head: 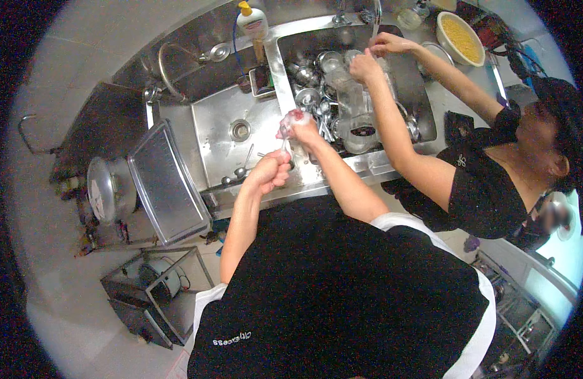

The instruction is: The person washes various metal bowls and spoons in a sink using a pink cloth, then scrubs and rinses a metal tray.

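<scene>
My left hand (268,171) is closed near the front of the left sink basin (215,128), on a slim utensil (285,144) that looks like a spoon; most of it is hidden. Just above it, my right hand (305,132) grips a foamy pinkish-red scrubbing sponge (295,116) around the utensil's upper end. Several metal spoons (240,172) lie on the basin floor below my left hand. To the right, the other basin holds a heap of metal cutlery (324,116), metal cups (308,98) and clear containers (353,97).
A co-worker's hands (367,66) work under the faucet (377,19) at the right basin. A soap pump bottle (252,21) stands behind the divider (281,71). A clear plastic lid or tray (170,182) leans at left. A bowl of yellow grains (462,38) sits back right.
</scene>
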The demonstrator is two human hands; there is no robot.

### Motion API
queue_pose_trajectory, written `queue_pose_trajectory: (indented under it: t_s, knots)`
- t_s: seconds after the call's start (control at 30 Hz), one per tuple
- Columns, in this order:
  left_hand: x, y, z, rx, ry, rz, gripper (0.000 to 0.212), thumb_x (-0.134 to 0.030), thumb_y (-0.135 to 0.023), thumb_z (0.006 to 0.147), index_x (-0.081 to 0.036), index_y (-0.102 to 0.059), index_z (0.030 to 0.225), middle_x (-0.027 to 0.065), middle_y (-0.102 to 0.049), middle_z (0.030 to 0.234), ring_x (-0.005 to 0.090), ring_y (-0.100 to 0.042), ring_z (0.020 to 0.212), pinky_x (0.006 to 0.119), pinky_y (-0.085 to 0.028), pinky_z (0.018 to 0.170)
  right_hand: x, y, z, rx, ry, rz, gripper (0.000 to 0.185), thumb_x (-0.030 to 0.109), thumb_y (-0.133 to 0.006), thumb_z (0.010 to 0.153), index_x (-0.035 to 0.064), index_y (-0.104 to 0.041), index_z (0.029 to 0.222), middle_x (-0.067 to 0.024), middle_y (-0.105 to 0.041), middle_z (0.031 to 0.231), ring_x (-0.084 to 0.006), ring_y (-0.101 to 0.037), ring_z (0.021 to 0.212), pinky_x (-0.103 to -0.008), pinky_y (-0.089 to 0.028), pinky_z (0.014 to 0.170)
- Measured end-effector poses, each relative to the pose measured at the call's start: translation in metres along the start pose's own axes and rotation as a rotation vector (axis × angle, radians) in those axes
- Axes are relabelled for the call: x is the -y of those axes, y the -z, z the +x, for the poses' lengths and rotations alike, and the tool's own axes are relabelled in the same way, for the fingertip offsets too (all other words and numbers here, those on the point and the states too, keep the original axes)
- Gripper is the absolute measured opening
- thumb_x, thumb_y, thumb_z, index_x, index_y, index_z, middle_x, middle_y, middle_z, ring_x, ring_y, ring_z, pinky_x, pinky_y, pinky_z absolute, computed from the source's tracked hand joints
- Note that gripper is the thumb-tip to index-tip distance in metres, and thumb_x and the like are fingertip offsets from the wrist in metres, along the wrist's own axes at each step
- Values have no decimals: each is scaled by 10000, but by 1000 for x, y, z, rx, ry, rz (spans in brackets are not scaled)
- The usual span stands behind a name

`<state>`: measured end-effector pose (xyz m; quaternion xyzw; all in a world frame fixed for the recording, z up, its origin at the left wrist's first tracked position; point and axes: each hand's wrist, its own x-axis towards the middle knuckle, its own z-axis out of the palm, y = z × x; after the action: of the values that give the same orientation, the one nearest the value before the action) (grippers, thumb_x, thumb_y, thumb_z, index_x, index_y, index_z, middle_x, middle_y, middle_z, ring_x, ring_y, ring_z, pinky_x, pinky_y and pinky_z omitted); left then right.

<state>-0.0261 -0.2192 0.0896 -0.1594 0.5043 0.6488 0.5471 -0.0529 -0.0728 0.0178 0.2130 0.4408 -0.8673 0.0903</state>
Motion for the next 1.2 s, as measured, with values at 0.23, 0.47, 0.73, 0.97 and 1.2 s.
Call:
queue_pose_trajectory:
  t_s: [0.23,0.47,0.73,0.97,1.2]
  knots:
    - [0,-10,17,-50,-40,-8,132,-153,-395,908,-141,-415,778,-75,-292,521,34,-242,375,198,-175,303,-10,6,15,84,75,317,71,-22,-506,761,-6,-549,814,-118,-602,759,-236,-603,693,-341,-511,632]
    - [19,-5,40,38,-124,-67,128,-118,-375,867,-111,-444,759,-48,-337,545,52,-263,413,201,-180,347,-30,35,41,181,175,438,109,-9,-500,730,-23,-541,831,-125,-587,781,-242,-587,711,-358,-504,731]
    - [23,-6,51,-219,-241,-62,132,-94,-393,831,-105,-450,713,-35,-363,533,68,-292,396,227,-198,342,-37,-2,-2,135,-105,263,187,-19,-492,756,-18,-511,943,-127,-578,845,-233,-596,749,-311,-502,678]
    - [43,-14,53,-196,-188,51,152,-104,-391,830,-105,-450,689,-59,-311,462,58,-228,348,244,-161,326,-43,41,8,88,-197,404,192,-44,-459,745,-4,-487,930,-126,-572,786,-236,-589,690,-344,-508,608]
    - [48,9,62,-211,-205,236,230,-212,-416,878,-92,-512,706,-54,-351,489,61,-280,377,229,-202,350,-36,51,-5,-240,-222,106,94,8,-473,748,48,-486,832,-91,-550,697,-177,-555,595,-268,-426,460]
